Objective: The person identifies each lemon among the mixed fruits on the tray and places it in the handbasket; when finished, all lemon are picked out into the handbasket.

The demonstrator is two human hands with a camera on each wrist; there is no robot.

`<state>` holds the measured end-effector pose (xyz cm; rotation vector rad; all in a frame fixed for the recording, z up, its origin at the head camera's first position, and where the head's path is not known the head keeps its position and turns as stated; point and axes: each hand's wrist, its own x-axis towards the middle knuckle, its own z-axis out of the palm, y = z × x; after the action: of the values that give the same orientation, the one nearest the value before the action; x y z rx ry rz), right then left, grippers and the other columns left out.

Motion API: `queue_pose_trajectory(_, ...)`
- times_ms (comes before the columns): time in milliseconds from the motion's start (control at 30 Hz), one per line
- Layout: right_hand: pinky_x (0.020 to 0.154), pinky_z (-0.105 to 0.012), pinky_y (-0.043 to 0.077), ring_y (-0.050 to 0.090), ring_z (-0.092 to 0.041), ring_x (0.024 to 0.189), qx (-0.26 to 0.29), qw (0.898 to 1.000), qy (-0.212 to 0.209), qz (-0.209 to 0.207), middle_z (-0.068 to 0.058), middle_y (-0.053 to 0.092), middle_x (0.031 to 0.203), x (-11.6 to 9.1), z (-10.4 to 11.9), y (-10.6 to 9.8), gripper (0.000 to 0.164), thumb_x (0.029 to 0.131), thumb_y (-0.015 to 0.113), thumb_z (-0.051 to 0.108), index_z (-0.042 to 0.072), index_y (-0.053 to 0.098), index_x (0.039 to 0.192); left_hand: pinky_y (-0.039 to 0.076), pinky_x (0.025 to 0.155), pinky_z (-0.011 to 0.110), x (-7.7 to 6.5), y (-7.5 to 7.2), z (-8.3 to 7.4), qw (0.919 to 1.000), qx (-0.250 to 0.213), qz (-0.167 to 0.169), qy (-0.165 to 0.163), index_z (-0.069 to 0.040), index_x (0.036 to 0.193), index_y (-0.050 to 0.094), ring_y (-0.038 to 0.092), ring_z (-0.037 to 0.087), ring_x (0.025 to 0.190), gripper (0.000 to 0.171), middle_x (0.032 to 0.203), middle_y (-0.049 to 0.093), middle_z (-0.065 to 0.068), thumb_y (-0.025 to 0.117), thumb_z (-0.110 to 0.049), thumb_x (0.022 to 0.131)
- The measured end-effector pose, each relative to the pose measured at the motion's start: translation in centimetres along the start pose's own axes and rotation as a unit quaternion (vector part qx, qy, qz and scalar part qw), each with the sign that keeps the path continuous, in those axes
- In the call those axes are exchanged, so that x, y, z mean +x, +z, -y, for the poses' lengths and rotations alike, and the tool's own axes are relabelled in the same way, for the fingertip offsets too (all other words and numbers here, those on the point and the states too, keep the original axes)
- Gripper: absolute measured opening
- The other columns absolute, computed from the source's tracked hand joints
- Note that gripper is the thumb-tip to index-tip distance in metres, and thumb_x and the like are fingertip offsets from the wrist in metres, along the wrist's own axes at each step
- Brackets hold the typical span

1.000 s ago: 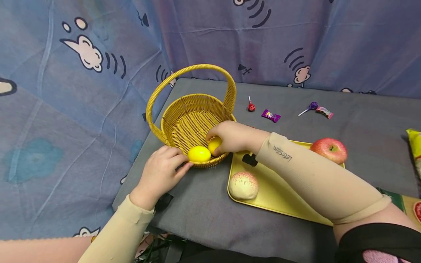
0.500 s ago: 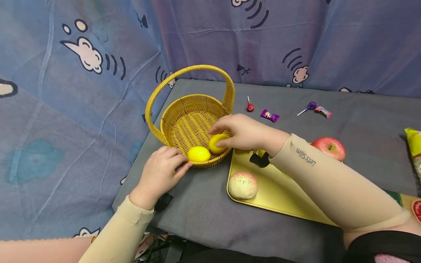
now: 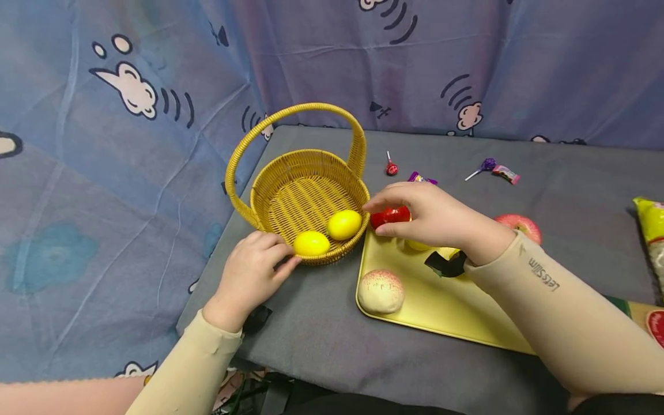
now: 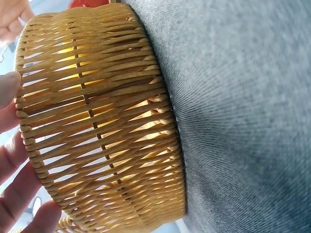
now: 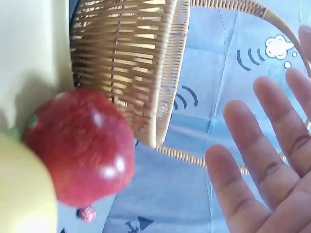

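Forearms (image 3: 192, 363) angled inward, right hand (image 3: 436, 210) over the red fruit (image 3: 390, 216) beside the basket (image 3: 301, 164), fingers (image 5: 252, 138) loosely parted, nothing grasped; left hand (image 3: 254, 265) gripping the near rim, two yellow fruits (image 3: 344, 225) inside!

golden-yellow woven basket (image 3: 293, 199), bright yellow fruits (image 3: 311, 244) at its six and four o'clock; glossy red fruit (image 3: 390, 217) at three; blue-purple cloud-printed curtain (image 3: 321, 63) at twelve.

Up on the head, one camera looks forward and down, well back from the basket (image 3: 301, 163). Left wrist's tipped sideways, tight on that basket's outer wall! Right wrist, sideways too, peers close past the red fruit (image 5: 85, 145) toward the curtain (image 5: 165, 187); all three share the basket.
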<state>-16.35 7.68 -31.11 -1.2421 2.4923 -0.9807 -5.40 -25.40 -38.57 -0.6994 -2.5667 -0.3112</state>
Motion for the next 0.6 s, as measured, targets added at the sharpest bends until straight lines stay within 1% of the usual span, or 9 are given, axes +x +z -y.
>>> queue_pose_trajectory(133, 0.093, -0.042, 0.051, 0.064, -0.014, 0.110, -0.002, 1.000, 0.006, -0.022, 0.007, 0.070, 0.118, -1.3, -0.6, -0.3, 0.033, 0.088, 0.081, 0.023, 0.020, 0.074, 0.120, 0.053, 0.077, 0.041, -0.1, 0.0, 0.1, 1.0000, 0.001, 0.005, -0.003, -0.016, 0.090, 0.077, 0.061, 0.026, 0.087, 0.016, 0.091, 0.068, 0.002, 0.079, -0.031, 0.089)
queue_pose_trajectory(267, 0.098, -0.044, 0.051, 0.065, -0.016, 0.110, 0.011, 0.999, 0.019, -0.027, 0.006, 0.072, 0.114, -2.5, -1.4, -0.7, 0.030, 0.088, 0.082, 0.024, 0.020, 0.074, 0.117, 0.053, 0.079, 0.041, 0.0, 0.0, 0.0, 0.9999, 0.001, 0.014, -0.008, -0.016, 0.091, 0.077, 0.061, 0.026, 0.088, 0.016, 0.092, 0.067, 0.002, 0.077, -0.031, 0.091)
queue_pose_trajectory(333, 0.099, -0.047, 0.050, 0.066, -0.019, 0.109, 0.016, 0.999, 0.034, -0.021, 0.003, 0.072, 0.113, -3.1, -2.0, -0.9, 0.029, 0.088, 0.081, 0.023, 0.018, 0.074, 0.115, 0.053, 0.079, 0.041, 0.0, 0.0, 0.0, 0.9998, 0.000, 0.016, -0.009, -0.016, 0.091, 0.077, 0.061, 0.026, 0.088, 0.016, 0.092, 0.067, 0.002, 0.077, -0.031, 0.092)
queue_pose_trajectory(467, 0.102, -0.052, 0.049, 0.065, -0.022, 0.111, 0.014, 0.997, 0.080, -0.011, 0.000, 0.072, 0.115, -4.0, -3.4, -1.0, 0.031, 0.088, 0.081, 0.023, 0.015, 0.073, 0.117, 0.053, 0.079, 0.041, 0.0, 0.0, 0.0, 0.9999, 0.000, 0.013, -0.009, -0.016, 0.090, 0.077, 0.061, 0.025, 0.087, 0.016, 0.091, 0.068, 0.002, 0.077, -0.032, 0.091)
queue_pose_trajectory(600, 0.104, -0.054, 0.047, 0.063, -0.025, 0.115, 0.010, 0.993, 0.119, -0.014, -0.001, 0.071, 0.118, -4.6, -4.8, -1.1, 0.035, 0.087, 0.082, 0.022, 0.013, 0.073, 0.119, 0.053, 0.078, 0.041, 0.0, 0.0, 0.0, 0.9999, -0.001, 0.011, -0.009, -0.016, 0.090, 0.077, 0.061, 0.025, 0.087, 0.016, 0.091, 0.067, 0.002, 0.078, -0.032, 0.090)
